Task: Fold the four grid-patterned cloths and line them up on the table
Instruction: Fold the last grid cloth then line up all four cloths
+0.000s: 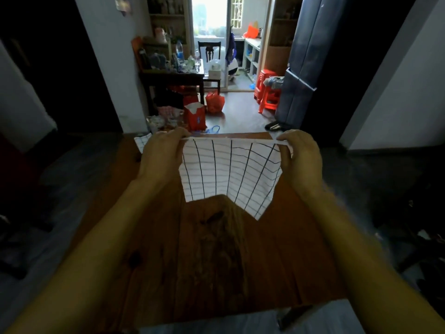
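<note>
I am seeing the cloth at frame centre looking like thin, matt white woven fabric with dark grid lines. The bench below is showing reddish-brown wood, smooth and faintly glossy, with dark knots and visible grain.

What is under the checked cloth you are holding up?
Under the held cloth, gripped by the left hand and right hand, bare wooden table shows. The cloth hides the far tabletop. Another grid cloth peeks out at the far left.
</note>
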{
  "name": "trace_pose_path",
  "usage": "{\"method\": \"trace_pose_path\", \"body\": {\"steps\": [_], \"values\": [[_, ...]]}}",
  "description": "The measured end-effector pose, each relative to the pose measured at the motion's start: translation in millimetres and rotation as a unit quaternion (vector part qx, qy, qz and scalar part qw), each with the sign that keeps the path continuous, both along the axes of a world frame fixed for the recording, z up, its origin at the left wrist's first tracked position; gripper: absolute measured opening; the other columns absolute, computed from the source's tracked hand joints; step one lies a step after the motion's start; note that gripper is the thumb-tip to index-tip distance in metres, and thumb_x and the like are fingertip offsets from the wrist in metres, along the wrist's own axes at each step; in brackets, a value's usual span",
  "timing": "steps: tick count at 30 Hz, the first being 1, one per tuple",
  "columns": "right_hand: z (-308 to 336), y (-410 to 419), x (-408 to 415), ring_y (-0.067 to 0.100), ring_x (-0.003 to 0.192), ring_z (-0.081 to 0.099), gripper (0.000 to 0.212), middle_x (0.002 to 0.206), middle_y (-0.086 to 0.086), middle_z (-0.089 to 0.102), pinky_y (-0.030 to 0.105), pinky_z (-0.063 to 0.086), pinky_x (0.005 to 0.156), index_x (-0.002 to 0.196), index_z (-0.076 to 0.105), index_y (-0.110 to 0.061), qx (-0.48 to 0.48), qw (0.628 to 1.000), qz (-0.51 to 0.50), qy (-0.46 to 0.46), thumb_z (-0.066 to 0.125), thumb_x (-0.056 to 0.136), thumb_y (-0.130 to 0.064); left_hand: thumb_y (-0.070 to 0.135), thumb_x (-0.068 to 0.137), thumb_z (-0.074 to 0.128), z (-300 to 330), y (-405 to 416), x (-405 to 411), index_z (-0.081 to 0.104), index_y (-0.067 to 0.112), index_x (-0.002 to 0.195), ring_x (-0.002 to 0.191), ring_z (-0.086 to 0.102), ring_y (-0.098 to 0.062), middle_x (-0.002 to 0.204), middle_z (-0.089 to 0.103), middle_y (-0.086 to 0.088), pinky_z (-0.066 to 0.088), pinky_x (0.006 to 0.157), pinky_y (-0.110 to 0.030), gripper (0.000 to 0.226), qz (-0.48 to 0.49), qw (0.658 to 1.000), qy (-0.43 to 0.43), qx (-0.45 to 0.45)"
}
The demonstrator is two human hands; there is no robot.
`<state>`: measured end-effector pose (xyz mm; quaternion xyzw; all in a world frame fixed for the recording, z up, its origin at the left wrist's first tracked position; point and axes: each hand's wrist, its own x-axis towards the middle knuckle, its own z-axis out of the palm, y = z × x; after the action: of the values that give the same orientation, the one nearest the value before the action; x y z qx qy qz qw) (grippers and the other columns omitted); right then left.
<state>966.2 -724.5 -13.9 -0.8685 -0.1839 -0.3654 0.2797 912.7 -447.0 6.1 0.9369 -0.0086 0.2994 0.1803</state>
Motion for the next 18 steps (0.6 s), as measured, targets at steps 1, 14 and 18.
{"method": "trace_pose_path", "body": {"steps": [1,14,18], "values": [[-7,3,-2,0.025,0.105,0.059,0.017,0.107,0.01,0.067,0.033,0.041,0.096,0.104,0.067,-0.009,0.004,1.0,0.018,-0.004,0.061,0.088,-0.007,0.007,0.094,0.049,-5,5,-7,0.058,0.014,0.117,0.1,0.058,-0.029,0.11,0.064,-0.012,0.047,0.086,-0.04,0.026,0.004,1.0,0.012,0.006],[-121,16,-51,0.009,0.089,0.057,0.006,0.091,-0.01,0.065,0.023,0.042,0.075,0.09,0.069,-0.019,-0.06,0.956,0.144,0.246,0.069,0.084,-0.018,0.006,0.088,0.055,-104,37,-89,0.052,0.025,0.122,0.099,0.055,-0.013,0.11,0.059,0.0,0.045,0.083,-0.027,0.04,0.013,0.939,0.342,0.039],[-155,14,-60,0.007,0.092,0.054,0.007,0.095,-0.012,0.067,0.027,0.046,0.077,0.094,0.069,-0.025,-0.106,0.922,0.154,0.338,0.064,0.089,-0.026,0.008,0.09,0.053,-136,37,-102,0.051,0.023,0.127,0.104,0.056,-0.018,0.119,0.059,-0.004,0.049,0.092,-0.036,0.04,0.037,0.903,0.427,0.032]]}}
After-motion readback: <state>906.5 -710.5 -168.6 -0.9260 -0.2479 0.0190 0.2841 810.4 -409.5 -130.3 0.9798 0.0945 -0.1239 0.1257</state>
